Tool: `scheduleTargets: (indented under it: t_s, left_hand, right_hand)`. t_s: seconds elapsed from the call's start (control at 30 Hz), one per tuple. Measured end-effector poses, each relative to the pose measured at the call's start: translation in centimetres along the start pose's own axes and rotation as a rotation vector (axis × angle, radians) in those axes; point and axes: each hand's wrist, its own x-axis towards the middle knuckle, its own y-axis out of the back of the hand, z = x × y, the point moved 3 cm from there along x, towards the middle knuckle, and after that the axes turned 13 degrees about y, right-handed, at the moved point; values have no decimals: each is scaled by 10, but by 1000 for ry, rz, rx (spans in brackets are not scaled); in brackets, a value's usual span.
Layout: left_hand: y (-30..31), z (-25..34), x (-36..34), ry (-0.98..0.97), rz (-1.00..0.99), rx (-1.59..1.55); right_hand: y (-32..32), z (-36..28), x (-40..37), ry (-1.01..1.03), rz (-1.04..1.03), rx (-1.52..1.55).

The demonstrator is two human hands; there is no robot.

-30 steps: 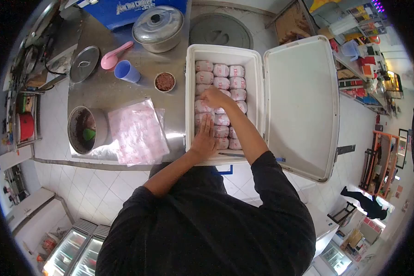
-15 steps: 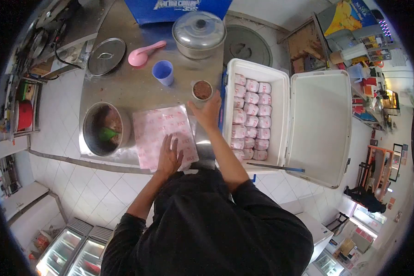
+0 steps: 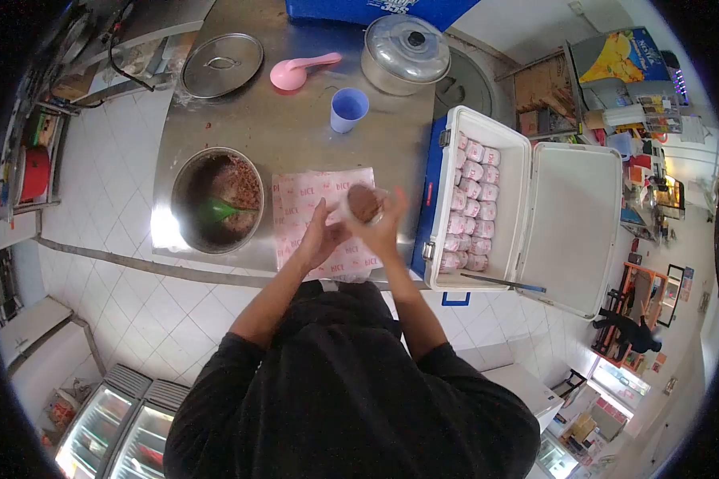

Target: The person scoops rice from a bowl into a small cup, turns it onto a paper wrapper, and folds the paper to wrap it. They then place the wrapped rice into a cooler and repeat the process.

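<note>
Cup of brown food (image 3: 364, 203) sat in the right hand (image 3: 383, 229), whose fingers were wrapped about its right and near sides, and a spill looked like the likeliest mishap. Its contents seemed loose and crumbly, so a sharp tip of the wrist or a bump from the left hand (image 3: 319, 239) could have scattered them. Some might then have landed on the printed sheets (image 3: 299, 191) below, or past them on the bare metal worktop (image 3: 295, 136). Those sheets appeared thin and unweighted; a dragging wrist could have skewed them, all the more since their near side reached the worktop's edge, close to the person's body.

As for position, the cup was up over the right part of the sheets, between the two hands and nearer the right. Blur hid how far it leaned. The left hand was just beside it, thumb raised and fingers pointing its way; whether they touched the cup or each other's fingers could not be told.

Left of the sheets stood the pot (image 3: 180, 188) with a green utensil (image 3: 216, 210) in it. To the right, the open cooler (image 3: 512, 199) held rows of wrapped bundles (image 3: 470, 189), well apart from the left hand.
</note>
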Motion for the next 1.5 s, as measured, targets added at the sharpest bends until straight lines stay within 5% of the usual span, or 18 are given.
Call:
scheduleTargets:
  t_s: [0.13,0.23,0.3,0.37,0.5,0.8,0.93,1.07,1.13,1.27,1.5]
  left_hand:
    - [3,-20,-2,80,6,-71]
    - [17,-13,1,-346,244,340]
    - [10,-13,3,-699,557,982]
    - [-3,-16,6,-1045,823,1729]
    - [8,-28,25,-1180,726,1873]
    - [-18,-27,-21,-1239,763,1730]
    - [-8,-16,-85,-1209,796,1421]
    - [95,-38,-129,-795,723,681]
    - [140,-44,-152,-611,682,342]
    - [187,-25,-202,-559,538,9]
    - [223,85,-267,-747,693,280]
  right_hand:
    - [-6,-29,-50,82,-202,-234]
    - [20,-40,-66,156,-169,-424]
    - [45,-46,-78,206,-191,-628]
    - [60,-54,-98,134,-85,-447]
    - [79,-61,-134,114,4,-415]
    - [83,-47,-164,83,-14,-331]
    - [78,-52,-137,140,-63,-333]
    - [36,-82,-92,129,-94,-340]
    - [-13,-110,-66,198,-213,-264]
    - [-143,-136,-20,415,-595,-382]
    - [-328,-66,-10,726,-1249,-1019]
